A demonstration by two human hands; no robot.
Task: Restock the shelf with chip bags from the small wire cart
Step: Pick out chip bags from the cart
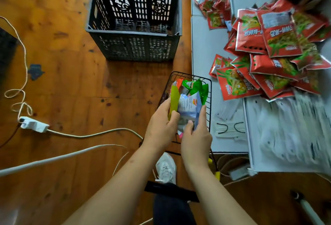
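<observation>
Right now both hands, left hand (162, 124) & right hand (195, 138), grip a bundle of chip bags (188, 106) w/ curled fingers, long axis pointing away, over the wire cart (208, 88).

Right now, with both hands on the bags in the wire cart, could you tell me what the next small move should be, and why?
Probably lift the gripped bundle straight up out of the wire cart. The left hand grips the yellow bag and the right hand the pale blue bag, both bags partly inside the cart. The white shelf with red bags lies just to the right.

Wire cart (208, 88) left of shelf (204, 49); crate (134, 45) apparently behind cart.
</observation>
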